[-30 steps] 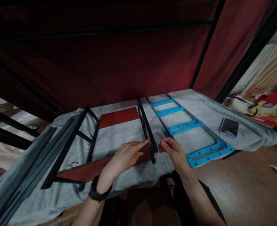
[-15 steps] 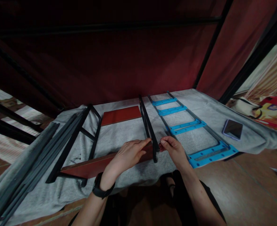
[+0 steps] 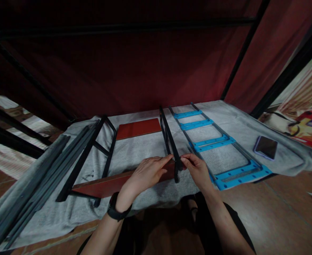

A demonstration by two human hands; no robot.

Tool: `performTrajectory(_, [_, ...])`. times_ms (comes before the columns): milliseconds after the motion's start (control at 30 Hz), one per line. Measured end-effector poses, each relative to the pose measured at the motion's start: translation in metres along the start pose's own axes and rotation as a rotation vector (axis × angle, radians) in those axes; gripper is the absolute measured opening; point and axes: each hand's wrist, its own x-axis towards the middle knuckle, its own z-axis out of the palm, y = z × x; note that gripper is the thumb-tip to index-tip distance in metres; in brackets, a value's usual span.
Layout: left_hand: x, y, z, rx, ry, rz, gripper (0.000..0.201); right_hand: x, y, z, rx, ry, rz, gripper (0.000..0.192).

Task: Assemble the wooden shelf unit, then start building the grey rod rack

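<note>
Two hands meet at the near end of a black metal side frame that stands on edge on a grey cloth spread over the table. The left hand, with a black watch on its wrist, lies palm down with its fingers curled over the right end of a reddish-brown wooden board, fingertips reaching to the frame's near post. The right hand comes in from the other side of that post, thumb and forefinger pinched together against it; whatever small part they may hold is too small to make out. The board runs leftward from the frame, tilted on its long edge, and its far end meets a second black frame that lies slanted on the cloth, well left of the upright one. A second reddish-brown board lies flat on the cloth just left of the upright frame's far half. Right of the upright frame lies a ladder-like grey rack with four blue crosspieces, flat on the cloth, its nearest blue piece close to the right hand's wrist. Farther right of that rack, a phone rests screen up on the cloth. Beyond the slanted frame, at the cloth's left edge, a bundle of long dark grey rails lies side by side. Behind the frame hangs a dark red curtain.
</note>
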Motion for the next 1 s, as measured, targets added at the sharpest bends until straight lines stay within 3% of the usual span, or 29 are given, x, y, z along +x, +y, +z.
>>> performTrajectory(433, [0.004, 0.005, -0.002, -0.025, -0.001, -0.005, 0.050, -0.007, -0.003, 0.013, -0.030, 0.117, 0.007, 0.025])
performTrajectory(1000, [0.005, 0.005, -0.004, -0.045, -0.030, -0.006, 0.051, -0.005, 0.000, 0.022, -0.363, 0.207, -0.103, 0.049])
